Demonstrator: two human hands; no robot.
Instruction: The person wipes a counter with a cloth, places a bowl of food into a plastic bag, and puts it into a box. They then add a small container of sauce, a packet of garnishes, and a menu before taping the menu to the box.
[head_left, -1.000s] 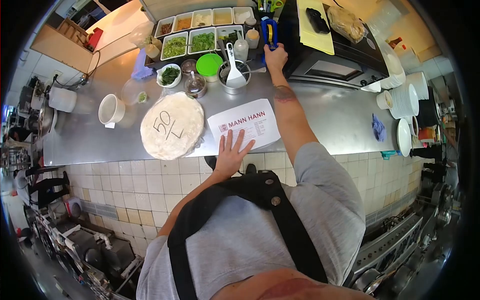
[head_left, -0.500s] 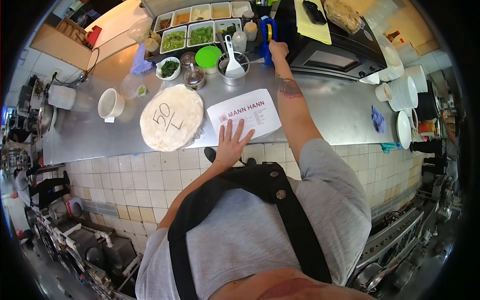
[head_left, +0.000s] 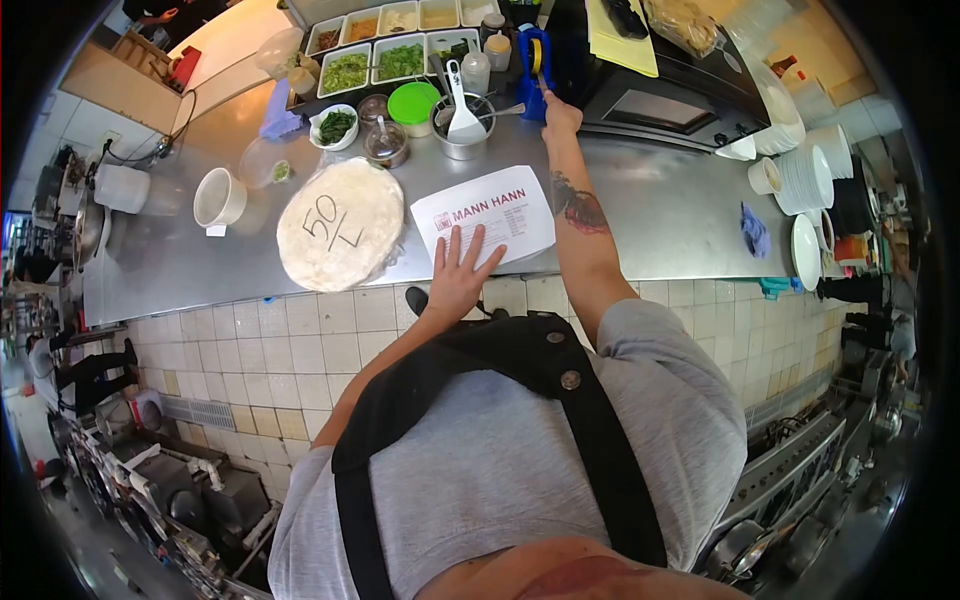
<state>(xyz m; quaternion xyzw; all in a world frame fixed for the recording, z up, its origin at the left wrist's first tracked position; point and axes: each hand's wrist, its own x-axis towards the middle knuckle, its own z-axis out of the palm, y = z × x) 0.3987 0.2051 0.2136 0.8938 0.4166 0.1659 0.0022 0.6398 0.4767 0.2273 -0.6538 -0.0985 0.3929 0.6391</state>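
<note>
My left hand [head_left: 460,278] lies with spread fingers on the lower part of a white printed paper [head_left: 492,225] headed "MANN HANN". My right hand [head_left: 562,120] is stretched forward to a blue tape dispenser [head_left: 533,72] beside the black oven. Its fingers look pinched at the end of the adhesive tape, though the clear strip is hard to make out. Left of the paper is a round, flat, pale stack in clear plastic [head_left: 340,225], marked "50 L".
Behind the paper stand a metal pot [head_left: 462,140] with a white rice paddle, a green-lidded tub [head_left: 413,103] and trays of chopped greens [head_left: 400,62]. A black oven [head_left: 660,105] and stacked white plates [head_left: 805,180] are at right. A white tub [head_left: 220,198] sits at left.
My right hand has drawn back a little toward me from the tape dispenser. My left hand stays flat on the paper. The view has shifted slightly.
</note>
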